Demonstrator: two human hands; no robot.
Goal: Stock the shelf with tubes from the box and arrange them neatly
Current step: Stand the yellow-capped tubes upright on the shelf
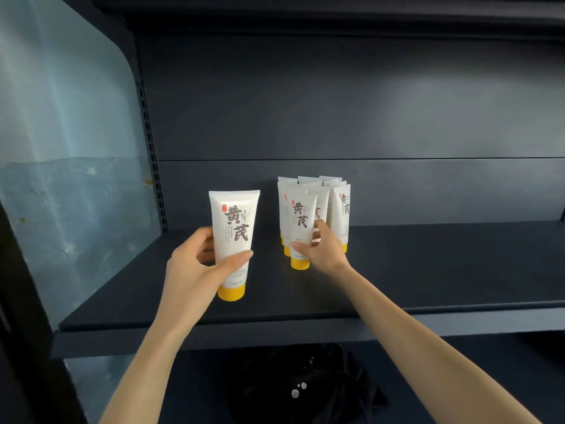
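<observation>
My left hand [195, 264] grips a white tube with a yellow cap [234, 228], upright, cap down, over the dark shelf board [428, 264]. To its right stands a cluster of several matching tubes [339, 209] on their caps. My right hand [321, 249] grips the front tube of that cluster [301, 218], thumb across its lower front and fingers behind it. The box is not in view.
The shelf's dark back panel [336, 117] rises behind the tubes, and a perforated upright [153, 166] runs down the left. A pale blue wall [61, 133] lies beyond it. A black object [305, 387] lies on the lower shelf.
</observation>
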